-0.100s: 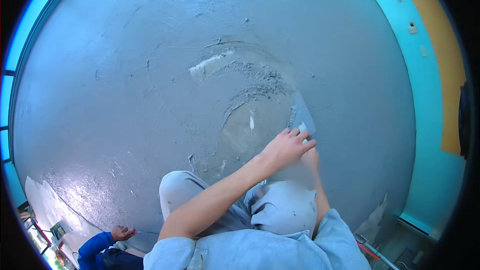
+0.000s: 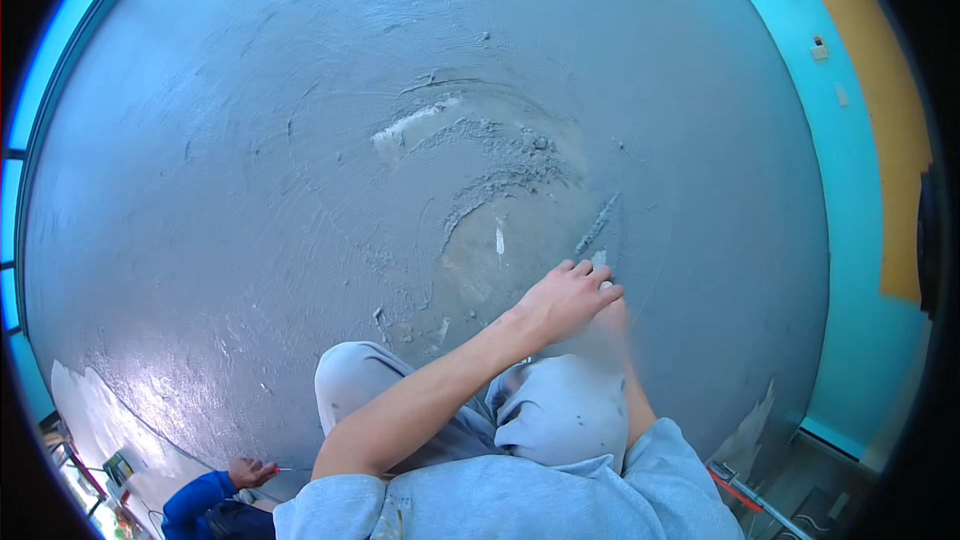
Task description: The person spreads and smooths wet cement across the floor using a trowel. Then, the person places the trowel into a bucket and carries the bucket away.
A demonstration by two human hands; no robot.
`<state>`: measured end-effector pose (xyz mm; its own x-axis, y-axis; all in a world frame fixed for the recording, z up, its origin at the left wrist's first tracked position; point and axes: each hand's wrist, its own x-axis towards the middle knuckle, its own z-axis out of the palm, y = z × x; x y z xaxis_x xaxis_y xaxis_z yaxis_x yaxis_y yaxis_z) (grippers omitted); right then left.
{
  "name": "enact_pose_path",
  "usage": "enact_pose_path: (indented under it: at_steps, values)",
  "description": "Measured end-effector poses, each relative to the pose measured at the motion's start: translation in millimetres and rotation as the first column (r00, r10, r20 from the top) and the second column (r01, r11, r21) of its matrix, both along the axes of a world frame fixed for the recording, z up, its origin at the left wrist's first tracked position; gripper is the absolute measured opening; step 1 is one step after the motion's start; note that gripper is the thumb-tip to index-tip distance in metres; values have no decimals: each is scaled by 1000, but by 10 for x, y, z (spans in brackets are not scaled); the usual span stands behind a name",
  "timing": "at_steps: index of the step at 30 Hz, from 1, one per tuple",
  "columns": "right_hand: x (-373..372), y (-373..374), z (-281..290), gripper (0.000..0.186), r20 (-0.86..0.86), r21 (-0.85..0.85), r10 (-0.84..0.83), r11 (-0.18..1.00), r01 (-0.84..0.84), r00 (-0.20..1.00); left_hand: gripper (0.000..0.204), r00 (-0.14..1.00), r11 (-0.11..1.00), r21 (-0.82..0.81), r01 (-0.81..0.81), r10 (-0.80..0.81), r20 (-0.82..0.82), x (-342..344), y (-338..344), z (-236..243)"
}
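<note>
Wet grey mortar (image 2: 250, 130) covers the wide surface before me. My left hand (image 2: 568, 300) reaches across from the left, fingers curled over the grip of a trowel (image 2: 600, 258). Behind it, my right hand (image 2: 612, 318) is blurred and partly covered, closed at the same grip. Little of the trowel shows; its blade blends with the grey mortar. A narrow ridge of mortar (image 2: 598, 225) lies just beyond my fingers. Left of the hands is a scraped, thinner patch (image 2: 480, 270) with a small white mark, bordered by a curved band of crumbly mortar (image 2: 500, 155).
My bent knees (image 2: 565, 410) are close below the hands. At the lower left, a co-worker's hand (image 2: 252, 472) holds a thin tool. A turquoise wall (image 2: 790, 50) bounds the right side, windows (image 2: 30, 120) the left. A metal pole (image 2: 765, 505) lies at lower right.
The trowel blade, plainly seen before, is now hard to tell from the mortar, and the ridge beside it shows more clearly. Both hands have shifted very slightly left in the picture.
</note>
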<state>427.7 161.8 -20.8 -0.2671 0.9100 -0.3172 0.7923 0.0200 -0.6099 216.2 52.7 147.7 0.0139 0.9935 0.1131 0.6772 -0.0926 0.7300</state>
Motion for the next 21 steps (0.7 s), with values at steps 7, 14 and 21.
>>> enact_pose_path:
  at_steps: [7,14,21]
  values:
    - [-1937,71,86,45,-178,-364,-4,929,-62,984,45,993,992,80,-97,102,-54,-161,-61,131]
    - [-2633,259,31,52,182,93,479,861,-500,859,41,937,923,203,-327,290,193,-448,-118,415]
    - [-1536,-454,-85,43,247,-30,734,658,-752,632,42,932,897,262,-357,321,171,-404,-78,450]
